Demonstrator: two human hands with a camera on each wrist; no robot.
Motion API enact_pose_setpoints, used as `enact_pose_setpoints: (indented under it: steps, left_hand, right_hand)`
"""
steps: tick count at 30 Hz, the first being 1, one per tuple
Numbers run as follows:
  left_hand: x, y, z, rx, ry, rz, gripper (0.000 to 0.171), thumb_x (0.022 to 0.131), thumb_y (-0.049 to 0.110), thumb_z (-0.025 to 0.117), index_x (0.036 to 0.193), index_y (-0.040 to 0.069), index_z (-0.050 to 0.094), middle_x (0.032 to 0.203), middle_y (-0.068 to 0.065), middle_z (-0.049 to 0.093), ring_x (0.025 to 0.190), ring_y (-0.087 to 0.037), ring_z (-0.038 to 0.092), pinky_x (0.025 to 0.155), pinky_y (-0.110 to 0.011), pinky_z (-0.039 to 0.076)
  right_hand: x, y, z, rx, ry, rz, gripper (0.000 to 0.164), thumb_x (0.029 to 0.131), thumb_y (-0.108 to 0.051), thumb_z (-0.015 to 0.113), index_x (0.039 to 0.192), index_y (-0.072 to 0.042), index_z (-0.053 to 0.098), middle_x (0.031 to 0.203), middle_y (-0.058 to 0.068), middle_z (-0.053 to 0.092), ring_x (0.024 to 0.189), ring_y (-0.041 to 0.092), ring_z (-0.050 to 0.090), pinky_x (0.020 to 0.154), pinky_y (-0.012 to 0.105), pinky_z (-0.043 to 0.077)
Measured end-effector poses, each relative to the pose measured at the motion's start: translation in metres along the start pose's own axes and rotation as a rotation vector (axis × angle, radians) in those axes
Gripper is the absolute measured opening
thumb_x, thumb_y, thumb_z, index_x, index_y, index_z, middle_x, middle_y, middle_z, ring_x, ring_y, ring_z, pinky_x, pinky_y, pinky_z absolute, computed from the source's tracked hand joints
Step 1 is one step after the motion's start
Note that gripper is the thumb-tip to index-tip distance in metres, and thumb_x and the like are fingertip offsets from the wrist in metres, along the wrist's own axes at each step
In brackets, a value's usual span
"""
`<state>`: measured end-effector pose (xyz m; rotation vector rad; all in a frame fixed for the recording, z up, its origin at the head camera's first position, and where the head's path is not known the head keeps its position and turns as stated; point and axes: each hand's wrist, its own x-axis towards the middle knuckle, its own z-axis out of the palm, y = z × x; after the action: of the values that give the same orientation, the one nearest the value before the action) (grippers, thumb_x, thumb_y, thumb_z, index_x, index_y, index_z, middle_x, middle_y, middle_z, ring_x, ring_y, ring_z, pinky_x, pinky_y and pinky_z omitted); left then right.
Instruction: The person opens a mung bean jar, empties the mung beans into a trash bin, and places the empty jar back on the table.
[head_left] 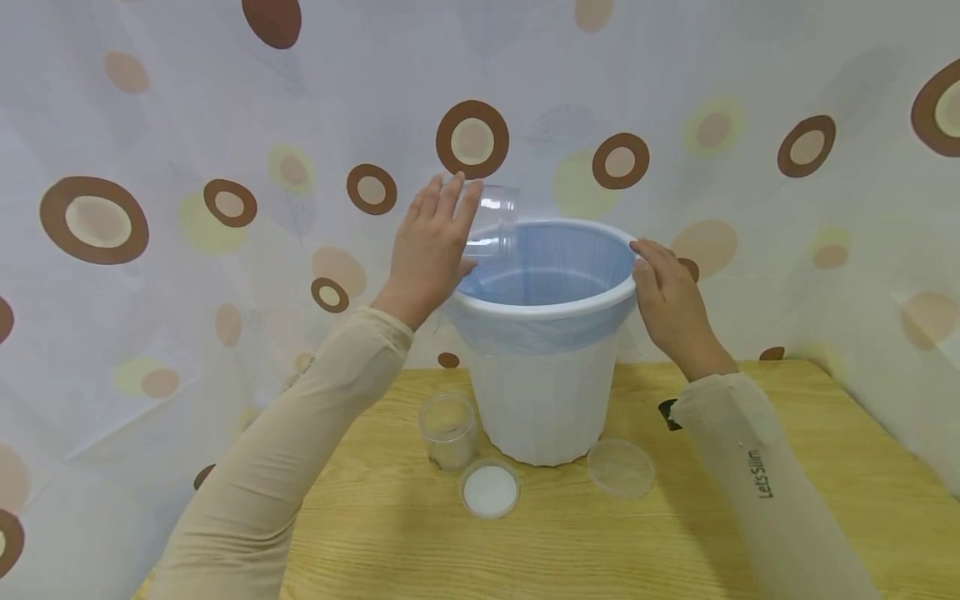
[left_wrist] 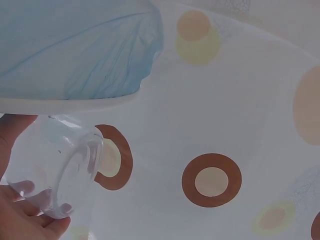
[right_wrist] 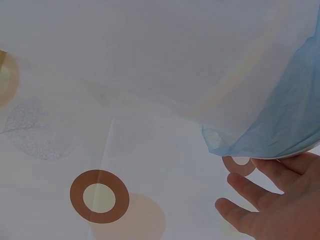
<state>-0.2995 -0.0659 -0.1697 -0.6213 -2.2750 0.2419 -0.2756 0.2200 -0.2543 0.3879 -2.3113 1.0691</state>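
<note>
My left hand point(head_left: 435, 237) grips a clear plastic jar point(head_left: 495, 221), tipped on its side with its mouth toward the right over the bin's opening. In the left wrist view the thumb and fingers wrap round the jar point(left_wrist: 55, 165) just past the bin's rim. The white bin point(head_left: 543, 392) stands upright, lined with a blue bag point(head_left: 555, 333) folded over beneath its white rim ring point(head_left: 547, 312). At the right side of that rim my right hand point(head_left: 667, 300) rests its fingertips; in the right wrist view its fingers point(right_wrist: 245, 215) are spread and fairly straight.
A second clear jar point(head_left: 448, 433) stands on the wooden table point(head_left: 390, 542) left of the bin. In front lie a round lid with a white disc point(head_left: 490, 490) and a clear lid point(head_left: 621, 469). A small black item point(head_left: 670, 414) is beside the right sleeve. Patterned sheeting point(head_left: 525, 75) hangs behind.
</note>
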Motion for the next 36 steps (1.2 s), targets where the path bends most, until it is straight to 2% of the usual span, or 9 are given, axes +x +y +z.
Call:
enact_pose_setpoints:
  steps: [6, 13, 18, 22, 28, 36]
  left_hand:
    - [-0.004, -0.001, 0.003, -0.055, 0.108, -0.026, 0.097, 0.070, 0.038, 0.085, 0.144, 0.001, 0.035, 0.144, -0.018, 0.044, 0.132, -0.037, 0.041, 0.111, -0.040, 0.029]
    - [-0.009, -0.001, 0.006, -0.075, 0.207, -0.040, 0.097, 0.068, 0.044, 0.086, 0.140, -0.003, 0.041, 0.137, -0.018, 0.051, 0.125, -0.035, 0.050, 0.105, -0.040, 0.039]
    - [-0.011, 0.000, 0.008, -0.154, 0.284, -0.060, 0.098, 0.064, 0.045, 0.088, 0.136, -0.006, 0.043, 0.132, -0.018, 0.055, 0.119, -0.033, 0.054, 0.100, -0.038, 0.044]
    - [-0.012, 0.004, 0.002, -0.249, 0.254, -0.118, 0.099, 0.066, 0.048, 0.085, 0.137, -0.006, 0.042, 0.132, -0.019, 0.056, 0.117, -0.031, 0.056, 0.093, -0.038, 0.049]
    - [-0.013, 0.012, -0.008, -0.485, 0.185, -0.249, 0.097, 0.067, 0.052, 0.083, 0.138, 0.001, 0.041, 0.121, -0.013, 0.062, 0.099, -0.029, 0.063, 0.072, -0.043, 0.053]
    - [-0.014, 0.019, -0.015, -0.729, 0.168, -0.324, 0.088, 0.068, 0.050, 0.083, 0.134, 0.006, 0.047, 0.114, -0.008, 0.064, 0.090, -0.025, 0.063, 0.072, -0.039, 0.049]
  right_hand:
    - [0.000, 0.000, 0.000, -0.001, 0.000, -0.004, 0.054, 0.101, -0.030, 0.025, 0.142, 0.002, 0.041, 0.150, 0.022, 0.033, 0.139, 0.042, 0.027, 0.110, 0.057, 0.022]
    - [-0.001, 0.000, 0.000, -0.012, -0.005, 0.006, 0.055, 0.100, -0.030, 0.024, 0.142, 0.002, 0.041, 0.150, 0.022, 0.033, 0.138, 0.043, 0.028, 0.109, 0.059, 0.023]
    - [-0.001, 0.000, 0.000, -0.014, -0.008, 0.005, 0.055, 0.101, -0.030, 0.024, 0.143, 0.002, 0.040, 0.150, 0.022, 0.032, 0.138, 0.043, 0.027, 0.109, 0.059, 0.023]
    - [-0.001, -0.001, 0.000, -0.018, -0.010, 0.008, 0.055, 0.101, -0.031, 0.024, 0.143, 0.002, 0.040, 0.151, 0.022, 0.032, 0.138, 0.043, 0.027, 0.109, 0.060, 0.023]
    - [-0.001, -0.001, 0.000, -0.020, -0.006, 0.012, 0.055, 0.101, -0.031, 0.024, 0.143, 0.001, 0.040, 0.151, 0.022, 0.032, 0.138, 0.042, 0.027, 0.109, 0.059, 0.023]
    - [0.000, 0.001, 0.001, -0.021, -0.004, 0.005, 0.055, 0.101, -0.030, 0.024, 0.143, 0.002, 0.040, 0.150, 0.022, 0.032, 0.139, 0.042, 0.027, 0.110, 0.058, 0.023]
